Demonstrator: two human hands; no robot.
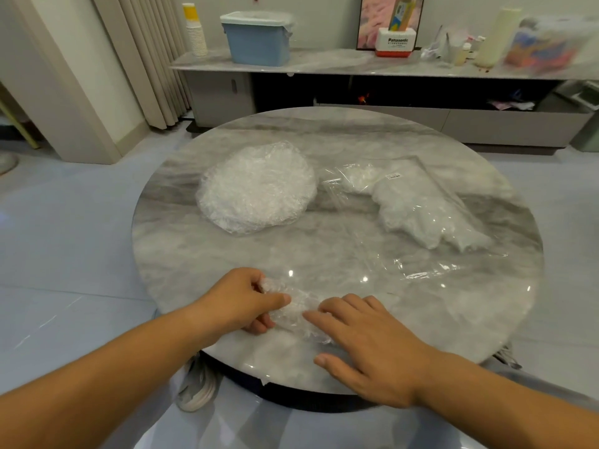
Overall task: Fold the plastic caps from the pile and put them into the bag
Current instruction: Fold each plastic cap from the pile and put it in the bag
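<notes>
A round pile of clear crinkled plastic caps (256, 189) lies on the marble table (453, 306), left of centre. To its right lies a clear plastic bag (418, 202) with folded white caps inside. Near the table's front edge sits one crumpled cap (299, 314). My left hand (241, 301) pinches its left end between thumb and curled fingers. My right hand (366, 343) presses flat on its right side with straight fingers.
Behind the table runs a long low cabinet (356, 64) with a blue lidded box (257, 37), stacked paper cups (194, 30), a red and white carton (395, 43) and assorted clutter. Curtains (152, 59) hang at the left. Floor surrounds the table.
</notes>
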